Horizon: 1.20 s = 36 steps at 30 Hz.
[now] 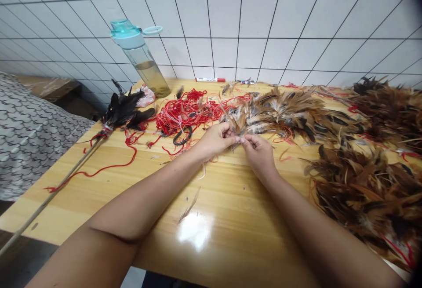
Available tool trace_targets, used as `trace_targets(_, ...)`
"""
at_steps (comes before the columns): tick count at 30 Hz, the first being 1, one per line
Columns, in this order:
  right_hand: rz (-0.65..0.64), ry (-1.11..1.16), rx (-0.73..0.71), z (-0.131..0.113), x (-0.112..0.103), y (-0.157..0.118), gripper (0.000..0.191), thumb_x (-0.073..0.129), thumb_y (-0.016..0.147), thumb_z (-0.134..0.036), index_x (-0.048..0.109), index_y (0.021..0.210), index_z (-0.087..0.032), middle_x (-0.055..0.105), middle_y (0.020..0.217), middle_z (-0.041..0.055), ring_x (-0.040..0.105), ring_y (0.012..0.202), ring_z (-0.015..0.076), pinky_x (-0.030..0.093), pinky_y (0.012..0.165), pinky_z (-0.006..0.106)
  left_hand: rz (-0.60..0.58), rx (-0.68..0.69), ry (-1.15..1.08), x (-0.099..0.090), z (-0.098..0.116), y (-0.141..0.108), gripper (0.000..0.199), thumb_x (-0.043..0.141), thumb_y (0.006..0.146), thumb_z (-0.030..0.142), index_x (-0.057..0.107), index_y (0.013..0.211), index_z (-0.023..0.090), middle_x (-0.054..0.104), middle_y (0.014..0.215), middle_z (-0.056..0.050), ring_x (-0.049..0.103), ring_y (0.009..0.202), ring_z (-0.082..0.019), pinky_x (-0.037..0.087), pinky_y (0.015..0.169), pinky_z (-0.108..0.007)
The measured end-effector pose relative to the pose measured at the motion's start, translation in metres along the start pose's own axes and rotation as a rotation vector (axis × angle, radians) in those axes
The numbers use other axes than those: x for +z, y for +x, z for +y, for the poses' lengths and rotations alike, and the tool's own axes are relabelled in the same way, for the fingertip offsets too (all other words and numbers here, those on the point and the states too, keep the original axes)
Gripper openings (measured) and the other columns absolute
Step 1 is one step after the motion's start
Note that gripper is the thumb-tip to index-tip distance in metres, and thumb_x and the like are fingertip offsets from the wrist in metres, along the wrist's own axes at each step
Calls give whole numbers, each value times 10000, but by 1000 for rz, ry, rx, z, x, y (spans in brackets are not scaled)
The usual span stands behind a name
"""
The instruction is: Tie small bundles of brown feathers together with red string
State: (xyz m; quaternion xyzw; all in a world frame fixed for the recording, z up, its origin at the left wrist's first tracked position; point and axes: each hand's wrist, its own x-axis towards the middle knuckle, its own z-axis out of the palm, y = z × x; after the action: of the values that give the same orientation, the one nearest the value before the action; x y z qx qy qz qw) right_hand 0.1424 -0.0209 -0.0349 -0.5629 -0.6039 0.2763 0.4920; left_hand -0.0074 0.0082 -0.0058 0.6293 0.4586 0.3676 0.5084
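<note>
Slim brown feathers (236, 123) are pinched in the left hand's (216, 140) fingers over the middle of the table (237, 209); the right hand's (260, 152) fingertips meet them, though whether they grip anything is hidden. At the far edge, a red-capped marker (210, 80) bears print too small to read.

left arm (148, 195): bare, elbow crease visible | right forearm (308, 215): bare | fingers (253, 139): bare

Brown feathers (290, 108), pale fluffy bases, loosely heaped, tips rightward
</note>
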Motion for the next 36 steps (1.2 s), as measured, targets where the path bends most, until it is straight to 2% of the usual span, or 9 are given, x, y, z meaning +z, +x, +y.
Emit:
trace_targets(11,-49,-7,-29,0,-1,1,194,557,788,-330,676,702,-203,692,717,41,599,689,190,457,693,322,-12,5,-39,-3,0,2,244,707,658,286,512,695,144,507,644,30,466,588,-77,358,564,-207)
trace_targets(18,-47,-149,-148,3,-2,1,177,523,814,-276,631,690,-209,670,725,56,583,714,199,448,710,326,-53,47,31,-3,5,1,272,692,656,283,453,639,156,446,589,56,421,558,-68,324,540,-199)
trace_targets(24,-48,-229,-188,1,-1,-2,171,516,817,-240,625,686,-214,649,715,51,581,719,201,442,700,316,-38,25,61,-2,2,1,239,680,675,299,493,658,151,509,592,39,463,569,-86,352,547,-207)
trace_targets(31,-72,-21,-87,-2,0,-1,167,574,809,-324,699,785,-216,711,783,44,616,727,190,475,722,320,18,-13,-120,-6,0,1,274,729,656,341,561,718,133,556,671,20,511,632,-92,399,606,-217)
trace_targets(36,-140,140,13,-1,-3,4,201,592,780,-354,718,818,-202,732,804,31,634,744,183,490,737,320,-16,-36,-213,-8,0,1,291,760,632,334,577,737,134,578,695,10,542,664,-101,426,643,-228)
